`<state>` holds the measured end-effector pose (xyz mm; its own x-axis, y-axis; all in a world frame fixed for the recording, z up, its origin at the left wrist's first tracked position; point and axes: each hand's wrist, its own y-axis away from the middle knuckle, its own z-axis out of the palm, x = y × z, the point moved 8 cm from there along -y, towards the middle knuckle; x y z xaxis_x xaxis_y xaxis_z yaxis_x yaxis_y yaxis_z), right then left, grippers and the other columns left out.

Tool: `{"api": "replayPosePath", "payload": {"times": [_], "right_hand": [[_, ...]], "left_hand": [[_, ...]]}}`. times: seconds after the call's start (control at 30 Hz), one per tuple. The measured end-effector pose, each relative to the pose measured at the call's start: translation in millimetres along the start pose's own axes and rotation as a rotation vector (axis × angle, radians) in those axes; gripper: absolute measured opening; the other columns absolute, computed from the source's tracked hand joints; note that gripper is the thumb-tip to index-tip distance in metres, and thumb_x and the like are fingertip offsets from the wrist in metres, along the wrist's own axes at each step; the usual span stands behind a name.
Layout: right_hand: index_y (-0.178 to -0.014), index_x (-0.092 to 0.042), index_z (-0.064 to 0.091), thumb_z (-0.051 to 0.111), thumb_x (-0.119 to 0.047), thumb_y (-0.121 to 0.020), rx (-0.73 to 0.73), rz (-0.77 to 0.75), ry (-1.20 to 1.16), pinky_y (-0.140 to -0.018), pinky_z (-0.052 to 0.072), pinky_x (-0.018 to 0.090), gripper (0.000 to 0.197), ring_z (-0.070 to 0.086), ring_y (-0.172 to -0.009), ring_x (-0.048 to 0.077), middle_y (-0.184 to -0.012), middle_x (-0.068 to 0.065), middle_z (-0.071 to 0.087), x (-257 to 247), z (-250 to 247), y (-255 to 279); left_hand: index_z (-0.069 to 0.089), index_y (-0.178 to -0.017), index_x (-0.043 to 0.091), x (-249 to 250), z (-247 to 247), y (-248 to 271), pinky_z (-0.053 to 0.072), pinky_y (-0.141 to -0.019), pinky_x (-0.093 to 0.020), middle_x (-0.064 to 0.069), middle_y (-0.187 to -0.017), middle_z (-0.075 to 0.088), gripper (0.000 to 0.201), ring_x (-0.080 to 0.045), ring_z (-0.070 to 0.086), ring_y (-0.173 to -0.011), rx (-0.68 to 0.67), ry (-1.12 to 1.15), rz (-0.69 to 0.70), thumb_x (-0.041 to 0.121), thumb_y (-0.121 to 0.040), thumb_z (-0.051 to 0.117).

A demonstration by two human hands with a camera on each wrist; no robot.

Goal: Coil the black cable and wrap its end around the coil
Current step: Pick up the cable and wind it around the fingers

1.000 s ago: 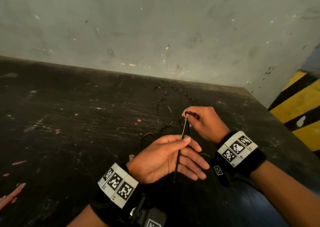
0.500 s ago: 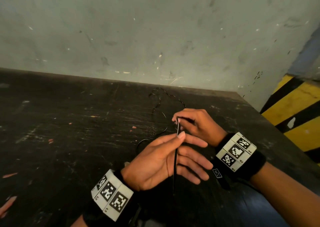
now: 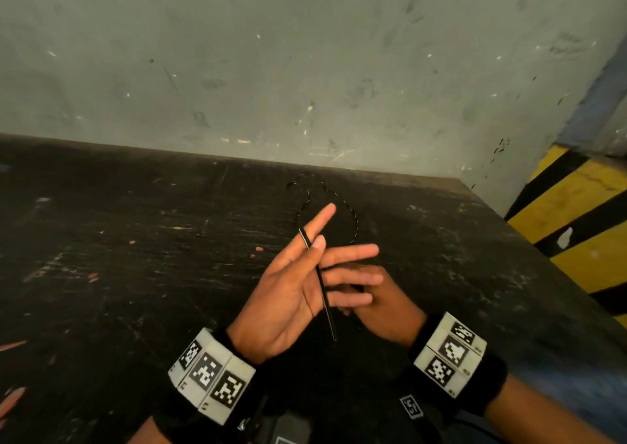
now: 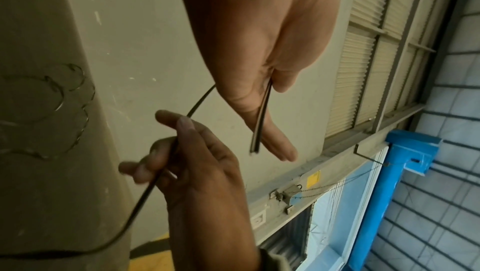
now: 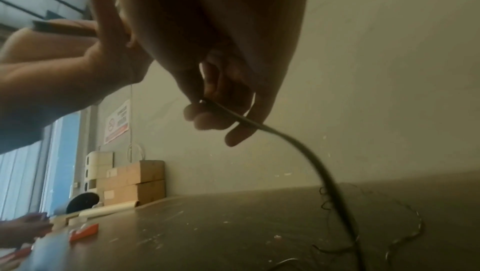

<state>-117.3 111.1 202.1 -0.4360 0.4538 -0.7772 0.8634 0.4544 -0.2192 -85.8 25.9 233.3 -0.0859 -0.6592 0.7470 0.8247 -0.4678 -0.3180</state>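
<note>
My left hand [image 3: 312, 242] is palm up with fingers spread, and its thumb pinches the black cable [image 3: 325, 299] against the index finger. In the left wrist view two cable strands [image 4: 261, 115] lie side by side under that thumb. A straight piece hangs down across the palm. My right hand [image 3: 386, 304] sits just under the left fingers, partly hidden by them. Its curled fingers [image 5: 207, 111] hold the cable, which runs on down to the table [image 5: 330, 181]. The rest of the cable [image 3: 353, 219] lies in loose curls on the black table [image 3: 135, 274], beyond both hands.
A scuffed grey wall [image 3: 305, 70] stands right behind the table. A yellow and black striped barrier [image 3: 576, 226] is at the right. The right wrist view shows stacked cardboard boxes [image 5: 135, 181] and another person's hand [image 5: 23, 228] at the table's far left.
My right hand has drawn back from beyond the left thumb to under the left fingers, pulling cable with it. The left hand has risen, and its index finger now points out straight.
</note>
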Motion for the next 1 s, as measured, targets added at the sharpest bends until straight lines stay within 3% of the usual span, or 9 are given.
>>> {"api": "replayPosePath", "payload": {"times": [0.1,0.23,0.37,0.5,0.63,0.73,0.83,1.0], "right_hand": [[-0.068,-0.029,0.056,0.049,-0.013,-0.093,-0.087,0.001,0.13,-0.053,0.047,0.016,0.031,0.057,-0.052,0.005,-0.058,-0.004,0.058,-5,8,8],[-0.082,-0.014,0.062,0.05,-0.027,-0.094,-0.136,-0.003,0.169,-0.054,0.045,0.015,0.021,0.057,-0.051,0.004,-0.057,-0.005,0.057,-22,11,20],[-0.096,-0.022,0.064,0.053,-0.028,-0.092,-0.174,-0.001,0.244,-0.058,0.048,0.022,0.013,0.06,-0.059,0.009,-0.062,-0.003,0.062,-33,12,26],[-0.097,-0.024,0.066,0.055,-0.028,-0.091,-0.208,-0.01,0.371,-0.059,0.041,0.016,0.013,0.055,-0.06,0.0,-0.066,-0.014,0.059,-42,-1,30],[-0.099,-0.028,0.063,0.049,-0.034,-0.092,-0.236,-0.117,0.597,-0.069,0.047,0.023,0.017,0.059,-0.076,-0.001,-0.087,-0.012,0.067,-62,-18,32],[-0.094,-0.028,0.061,0.049,-0.037,-0.091,-0.254,-0.141,0.707,-0.063,0.043,0.022,0.015,0.054,-0.067,-0.002,-0.077,-0.014,0.061,-73,-31,33],[-0.092,-0.029,0.06,0.045,-0.04,-0.091,-0.238,-0.195,0.779,-0.066,0.05,0.029,0.019,0.058,-0.071,0.002,-0.079,-0.012,0.065,-90,-47,34],[-0.095,-0.025,0.065,0.04,-0.041,-0.089,-0.16,-0.369,0.728,-0.062,0.052,0.032,0.03,0.059,-0.068,0.004,-0.08,-0.008,0.066,-131,-64,13]], "left_hand": [[0.024,-0.142,0.046,4,-12,-4,0.059,-0.073,-0.04,-0.019,-0.125,0.063,0.055,-0.036,0.066,-0.104,0.068,-0.037,0.024,0.023,-0.093,0.035],[0.023,-0.14,0.054,10,-31,-6,0.057,-0.078,-0.045,-0.016,-0.131,0.059,0.064,-0.038,0.061,-0.112,0.139,-0.037,0.037,0.015,-0.092,0.038],[0.022,-0.14,0.055,7,-39,-8,0.055,-0.085,-0.049,-0.016,-0.135,0.054,0.072,-0.036,0.06,-0.115,0.171,-0.101,0.052,0.0,-0.095,0.031],[0.026,-0.138,0.054,10,-54,-11,0.05,-0.095,-0.05,-0.013,-0.136,0.054,0.075,-0.03,0.061,-0.116,0.248,-0.251,0.043,-0.007,-0.093,0.032],[0.032,-0.134,0.056,10,-67,-9,0.043,-0.101,-0.048,-0.008,-0.135,0.055,0.069,-0.023,0.061,-0.116,0.314,-0.394,-0.017,-0.001,-0.094,0.036],[0.034,-0.128,0.061,16,-74,-8,0.039,-0.105,-0.047,-0.001,-0.132,0.057,0.067,-0.016,0.061,-0.115,0.37,-0.536,-0.026,0.003,-0.095,0.038],[0.035,-0.122,0.067,22,-84,-6,0.038,-0.106,-0.051,0.0,-0.133,0.057,0.062,-0.016,0.062,-0.114,0.411,-0.582,-0.039,0.01,-0.098,0.035],[0.038,-0.122,0.067,-10,-58,-2,0.043,-0.101,-0.051,-0.007,-0.13,0.062,0.044,-0.024,0.064,-0.111,0.188,-0.538,-0.217,0.03,-0.099,0.036]]}}
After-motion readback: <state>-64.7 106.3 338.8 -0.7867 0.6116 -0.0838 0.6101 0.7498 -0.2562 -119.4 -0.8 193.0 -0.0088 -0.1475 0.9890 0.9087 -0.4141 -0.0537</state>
